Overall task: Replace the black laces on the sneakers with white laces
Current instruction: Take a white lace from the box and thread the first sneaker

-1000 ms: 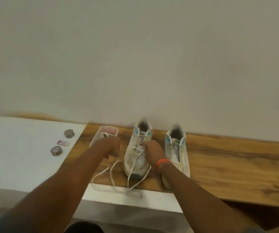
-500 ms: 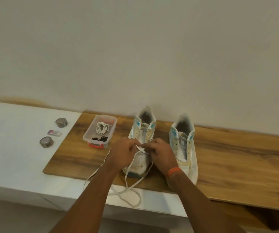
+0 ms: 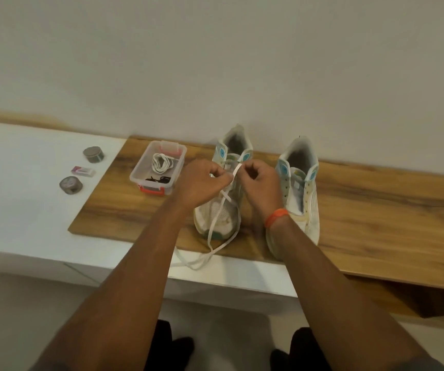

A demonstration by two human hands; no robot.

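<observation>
Since a moment ago both hands have climbed from the toe end of the left sneaker (image 3: pixel 219 210) to its upper eyelets, near the tongue. The left hand (image 3: pixel 202 183) has its fingers curled, pinching the white lace (image 3: pixel 235 171) at its end; the right hand (image 3: pixel 259 182), an orange band (image 3: pixel 275 216) on its wrist, pinches the same lace just beside it. I think the tip is being held at an eyelet, though the knuckles hide that spot. The rest of the lace trails down over the toe and loops on the white counter (image 3: pixel 15 210) past the front edge of the wooden board (image 3: pixel 376 223). The right sneaker (image 3: pixel 299 188) stands just beside the first one, its eyelets bare, toe toward the person. Left of the shoes, on the board, sits a clear plastic box (image 3: pixel 159 167) holding a coiled white lace (image 3: pixel 162 162) and a dark tangle, the black laces (image 3: pixel 159 179). On the counter farther left lie two small round tins (image 3: pixel 93 154) and a small packet (image 3: pixel 83 171) between them.
</observation>
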